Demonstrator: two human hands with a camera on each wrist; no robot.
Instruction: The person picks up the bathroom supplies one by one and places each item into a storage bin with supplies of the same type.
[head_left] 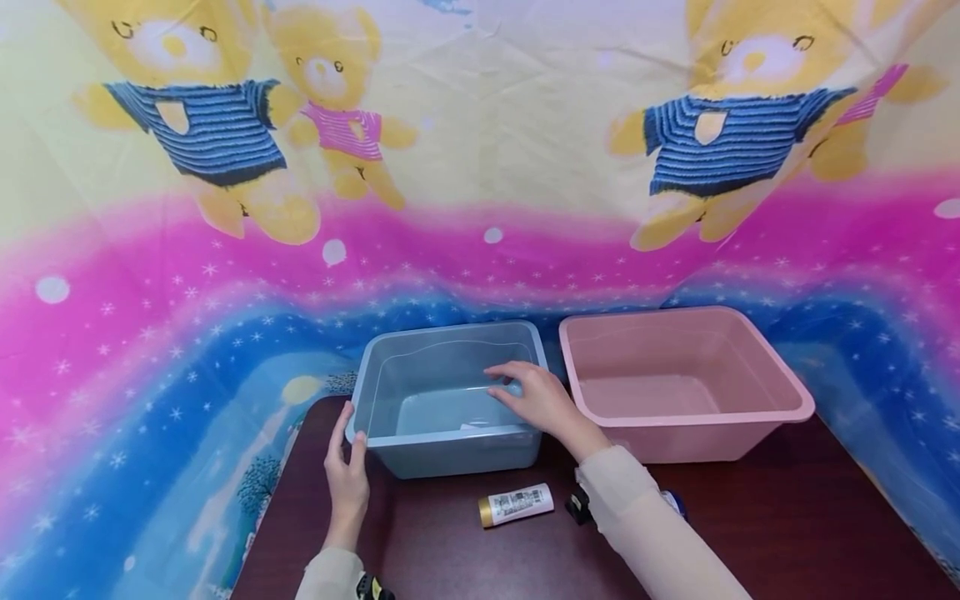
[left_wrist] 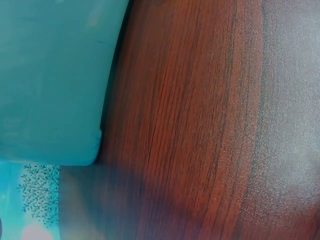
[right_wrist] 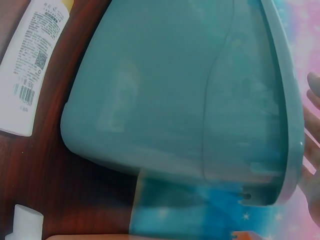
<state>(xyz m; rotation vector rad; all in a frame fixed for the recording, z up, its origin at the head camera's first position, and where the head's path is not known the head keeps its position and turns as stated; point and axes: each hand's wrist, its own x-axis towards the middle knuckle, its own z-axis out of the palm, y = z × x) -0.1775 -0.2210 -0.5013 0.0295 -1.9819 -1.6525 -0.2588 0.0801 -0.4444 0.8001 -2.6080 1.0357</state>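
A blue plastic basin (head_left: 465, 454) stands on the table. My left hand (head_left: 347, 479) is at its front left corner, fingers extended up along the rim and thumb in front. Over the basin's right side reaches my right hand (head_left: 536, 400), its thumb and fingers parted with nothing visible between them. In the right wrist view, that hand's fingers (right_wrist: 312, 135) show at the edge, beside the basin's rim. A white tube with a gold cap (head_left: 517, 504) lies on the table in front of the basin. Inside the basin, a small pale patch (head_left: 476, 427) shows by the front wall, too small to identify.
A pink basin (head_left: 675, 442) stands right of the blue one. A blue-and-white item (head_left: 675, 502) is mostly hidden behind the right sleeve. A white object (right_wrist: 27, 222) lies at the lower left of the right wrist view. A bear-printed cloth (head_left: 480, 167) hangs behind the dark wooden table (head_left: 795, 517).
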